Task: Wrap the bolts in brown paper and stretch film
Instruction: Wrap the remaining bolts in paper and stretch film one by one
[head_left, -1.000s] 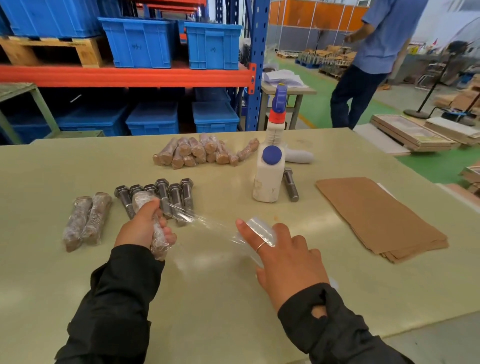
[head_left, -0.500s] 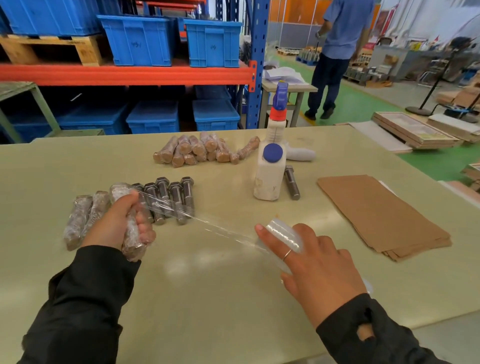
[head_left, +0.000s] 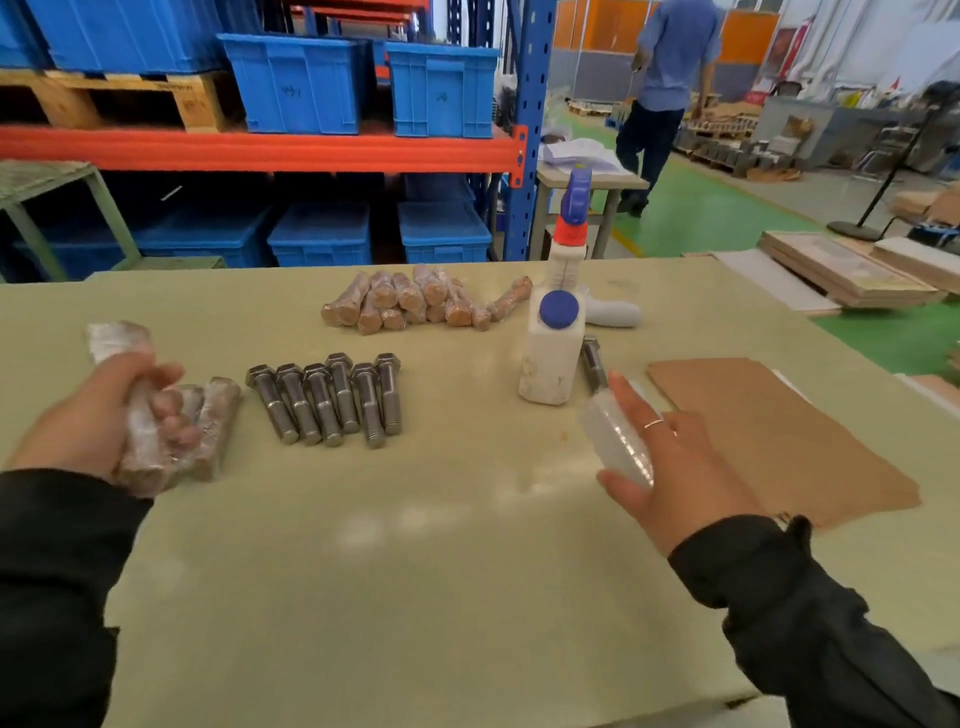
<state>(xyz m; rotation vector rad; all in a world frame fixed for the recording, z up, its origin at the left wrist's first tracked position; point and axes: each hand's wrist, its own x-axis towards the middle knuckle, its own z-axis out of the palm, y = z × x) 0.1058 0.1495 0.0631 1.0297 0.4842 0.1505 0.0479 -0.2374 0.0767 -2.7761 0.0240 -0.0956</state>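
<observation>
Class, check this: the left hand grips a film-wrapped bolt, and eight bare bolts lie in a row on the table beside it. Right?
Not quite. The head view shows six bare bolts in the row, not eight. The left hand does grip a film-wrapped bolt.

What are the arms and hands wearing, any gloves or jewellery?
Both arms are in long black sleeves, the right sleeve creased and bunched at its cuff. The left hand and right hand are bare, without gloves. A thin silver ring sits on one right-hand finger.
</observation>
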